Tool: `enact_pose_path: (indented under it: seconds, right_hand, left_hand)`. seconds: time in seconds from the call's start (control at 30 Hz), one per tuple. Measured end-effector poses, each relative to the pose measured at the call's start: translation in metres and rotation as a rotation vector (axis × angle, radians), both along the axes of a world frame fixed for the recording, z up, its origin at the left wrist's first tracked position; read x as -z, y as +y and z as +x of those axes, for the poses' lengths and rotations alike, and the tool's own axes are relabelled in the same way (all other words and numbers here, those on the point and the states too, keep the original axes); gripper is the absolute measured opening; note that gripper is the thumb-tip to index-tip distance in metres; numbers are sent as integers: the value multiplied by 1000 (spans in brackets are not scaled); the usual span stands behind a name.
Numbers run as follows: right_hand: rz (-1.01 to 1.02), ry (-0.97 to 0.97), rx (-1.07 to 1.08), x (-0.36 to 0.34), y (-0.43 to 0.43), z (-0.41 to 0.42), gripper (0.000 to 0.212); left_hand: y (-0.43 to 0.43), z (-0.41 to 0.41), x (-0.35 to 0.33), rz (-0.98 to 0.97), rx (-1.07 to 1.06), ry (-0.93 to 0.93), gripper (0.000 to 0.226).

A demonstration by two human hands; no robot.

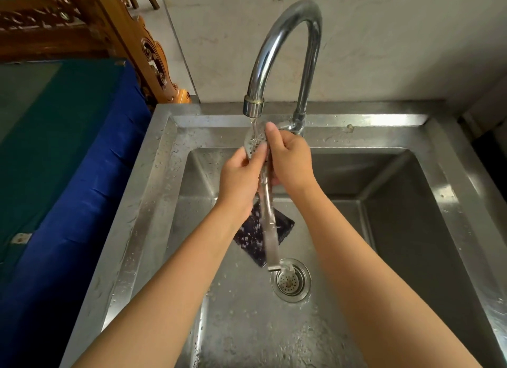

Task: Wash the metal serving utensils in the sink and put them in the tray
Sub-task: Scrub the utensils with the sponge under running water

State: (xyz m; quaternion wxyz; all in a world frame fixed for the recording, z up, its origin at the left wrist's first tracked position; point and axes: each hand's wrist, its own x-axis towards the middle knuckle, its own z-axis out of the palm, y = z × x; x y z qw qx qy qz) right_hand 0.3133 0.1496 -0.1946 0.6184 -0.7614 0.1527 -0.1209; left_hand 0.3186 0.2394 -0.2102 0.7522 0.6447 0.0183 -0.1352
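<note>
Steel sink (411,203), dark pad (249,237) inside; spoon (270,230) gripped by left hand (238,178), right hand (290,161)

Perforated metal spoon (264,192) near-upright under running water, above steel sink (411,230).

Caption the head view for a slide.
Left hand and right hand hold a perforated spoon under the running faucet.

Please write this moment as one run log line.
phase: rinsing; left hand: holds slotted spoon; right hand: holds it too; tap: running
</note>
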Motion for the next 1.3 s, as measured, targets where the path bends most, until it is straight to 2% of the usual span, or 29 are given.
enact_pose_path:
  seconds: [0.1, 0.17, 0.23, 0.33, 0.43, 0.53, 0.7, 0.87, 0.97, 1.07, 1.2, 1.3]
  right_hand:
    - [34, -11, -202, 2, 2, -9, 21]
    - [43, -26, -266, 4, 8, -17, 19]
    - [18, -67, -167, 7, 12, -16, 14]
    - [-4, -57, 18, 6, 12, -2, 30]
    - [-96, -61, 71, 6, 11, 8, 33]
    - [-161, -58, 122, 5, 14, 10, 35]
    - [-170, -61, 72, 4, 23, 3, 36]
    - [-69, -58, 183, -3, 19, 13, 36]
    - [-97, -30, 181, -5, 12, 16, 38]
    - [-81, -1, 125, -5, 15, 14, 41]
    - [-133, -9, 89, -5, 18, 13, 39]
    - [-180, 19, 47, -6, 13, 18, 44]
  left_hand:
    - [-7, 4, -6, 104, -151, 65, 37]
    - [-11, 9, -10, 95, -233, 119, 45]
    - [-15, 7, -10, 93, -230, 103, 39]
    - [-13, -3, -5, 206, -105, 12, 28]
    - [-2, -3, -5, 319, -44, -121, 32]
    - [0, 6, -8, 415, -83, -234, 44]
    - [-4, 33, -21, 499, -226, -324, 35]
    - [-7, 12, -8, 417, -85, -280, 34]
    - [-6, 9, -5, 394, -38, -254, 40]
    - [-7, 22, -13, 314, -76, -211, 42]
    - [-11, 22, -13, 164, -132, -59, 45]
    - [-9, 8, -8, 171, -148, -43, 46]
